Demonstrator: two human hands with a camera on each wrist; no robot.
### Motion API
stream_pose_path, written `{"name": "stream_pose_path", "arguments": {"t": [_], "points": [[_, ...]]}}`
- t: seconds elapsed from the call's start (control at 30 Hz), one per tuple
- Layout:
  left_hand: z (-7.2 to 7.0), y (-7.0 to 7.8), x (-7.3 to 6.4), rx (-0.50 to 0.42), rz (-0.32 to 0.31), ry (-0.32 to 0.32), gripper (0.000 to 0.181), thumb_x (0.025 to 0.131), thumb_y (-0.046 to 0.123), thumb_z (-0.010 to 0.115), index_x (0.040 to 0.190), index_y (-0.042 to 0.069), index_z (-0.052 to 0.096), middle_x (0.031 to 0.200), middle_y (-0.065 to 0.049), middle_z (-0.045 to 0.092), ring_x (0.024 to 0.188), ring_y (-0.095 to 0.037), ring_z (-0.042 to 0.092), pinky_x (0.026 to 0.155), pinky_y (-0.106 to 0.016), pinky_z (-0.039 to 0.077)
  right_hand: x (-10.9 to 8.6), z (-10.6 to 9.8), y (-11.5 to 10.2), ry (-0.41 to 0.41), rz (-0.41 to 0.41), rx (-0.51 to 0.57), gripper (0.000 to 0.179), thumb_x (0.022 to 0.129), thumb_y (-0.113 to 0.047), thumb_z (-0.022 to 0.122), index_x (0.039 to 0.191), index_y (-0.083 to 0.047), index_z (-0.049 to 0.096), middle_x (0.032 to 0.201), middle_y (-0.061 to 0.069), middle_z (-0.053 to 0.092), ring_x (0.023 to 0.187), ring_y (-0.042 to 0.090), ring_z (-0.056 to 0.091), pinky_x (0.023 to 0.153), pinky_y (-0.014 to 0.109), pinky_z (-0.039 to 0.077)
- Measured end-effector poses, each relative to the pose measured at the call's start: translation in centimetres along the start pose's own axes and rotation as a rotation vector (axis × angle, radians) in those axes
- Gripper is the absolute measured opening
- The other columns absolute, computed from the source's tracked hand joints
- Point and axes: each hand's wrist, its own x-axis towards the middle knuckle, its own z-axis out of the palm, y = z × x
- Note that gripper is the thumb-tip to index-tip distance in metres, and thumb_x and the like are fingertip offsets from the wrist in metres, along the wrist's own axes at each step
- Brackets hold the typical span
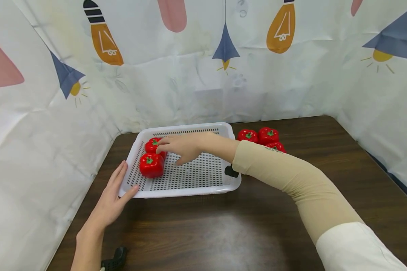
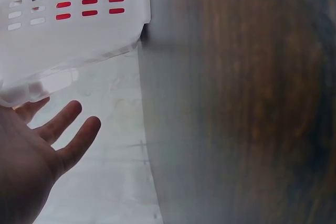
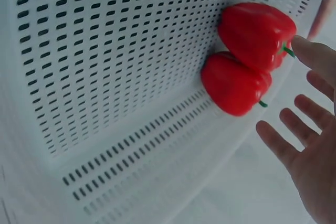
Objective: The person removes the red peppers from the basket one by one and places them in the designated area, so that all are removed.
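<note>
In the head view, a white perforated plastic basket (image 1: 190,192) stands on the table with two red bell peppers inside at its left end. The front bell pepper (image 1: 151,165) lies in plain sight, while the rear bell pepper (image 1: 151,146) is partly behind my right hand (image 1: 186,146). That hand reaches over the basket with its fingers spread; the right wrist view shows nothing in its grasp. My left hand (image 1: 113,201) rests at the basket's front left corner, thumb at the front rim and straight fingers along the left side.
Several red bell peppers sit in a group on the brown table (image 1: 203,229) beyond the basket's right end, including a back right bell pepper (image 1: 268,135) and a front bell pepper (image 1: 276,146) partly behind my sleeve. A patterned white curtain (image 1: 176,90) stands behind the table.
</note>
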Motion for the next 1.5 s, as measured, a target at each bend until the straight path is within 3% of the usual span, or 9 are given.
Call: {"name": "stream_pose_path", "arguments": {"t": [0.17, 0.4, 0.6, 0.93, 1.13, 1.5], "points": [[0.1, 0.0, -0.1, 0.009, -0.012, 0.000, 0.088, 0.096, 0.031, 0.071, 0.165, 0.012, 0.019, 0.170, -0.011, 0.014, 0.143, -0.045, 0.032, 0.100, -0.071, 0.040, 1.4, 0.6, -0.3, 0.008, -0.012, 0.015, 0.081, 0.088, -0.033, 0.082, 0.157, -0.020, 0.040, 0.166, 0.003, 0.026, 0.151, 0.023, 0.020, 0.109, 0.031, 0.044], [0.2, -0.1, -0.1, -0.001, 0.001, 0.009, 0.088, 0.096, 0.030, 0.071, 0.165, 0.012, 0.020, 0.170, -0.010, 0.014, 0.144, -0.046, 0.031, 0.101, -0.072, 0.039, 2.3, 1.3, -0.5, 0.023, -0.003, 0.011, 0.090, 0.087, -0.032, 0.083, 0.161, -0.022, 0.034, 0.169, 0.002, 0.019, 0.154, 0.019, 0.015, 0.114, 0.030, 0.039], [0.1, 0.0, 0.2, -0.004, 0.009, 0.006, 0.087, 0.096, 0.030, 0.070, 0.165, 0.013, 0.019, 0.170, -0.009, 0.014, 0.144, -0.045, 0.032, 0.100, -0.071, 0.039, 2.6, 1.7, -0.4, 0.017, 0.001, 0.076, 0.089, 0.088, -0.026, 0.082, 0.162, -0.021, 0.033, 0.170, 0.002, 0.016, 0.154, 0.019, 0.017, 0.111, 0.030, 0.042], [0.0, 0.1, 0.1, -0.006, 0.000, 0.002, 0.087, 0.097, 0.030, 0.069, 0.165, 0.013, 0.019, 0.170, -0.010, 0.014, 0.143, -0.045, 0.032, 0.101, -0.073, 0.038, 3.7, 2.2, -0.6, 0.019, -0.012, 0.070, 0.086, 0.091, -0.027, 0.079, 0.162, -0.023, 0.032, 0.171, 0.002, 0.014, 0.153, 0.020, 0.018, 0.112, 0.031, 0.041], [0.0, 0.1, 0.0, -0.003, 0.008, 0.000, 0.087, 0.097, 0.030, 0.070, 0.165, 0.013, 0.019, 0.170, -0.009, 0.014, 0.141, -0.045, 0.036, 0.100, -0.070, 0.040, 4.3, 2.4, -0.9, -0.002, -0.032, 0.112, 0.084, 0.094, -0.022, 0.075, 0.163, -0.023, 0.028, 0.170, 0.001, 0.017, 0.151, 0.022, 0.020, 0.107, 0.030, 0.045], [0.0, -0.1, 0.0, -0.025, 0.009, -0.001, 0.086, 0.097, 0.029, 0.070, 0.165, 0.013, 0.019, 0.171, -0.007, 0.013, 0.145, -0.045, 0.030, 0.103, -0.073, 0.036, 5.2, 2.8, -1.3, 0.009, -0.011, 0.101, 0.079, 0.092, -0.026, 0.077, 0.159, -0.020, 0.035, 0.162, 0.000, 0.032, 0.146, 0.020, 0.026, 0.106, 0.032, 0.047]]}}
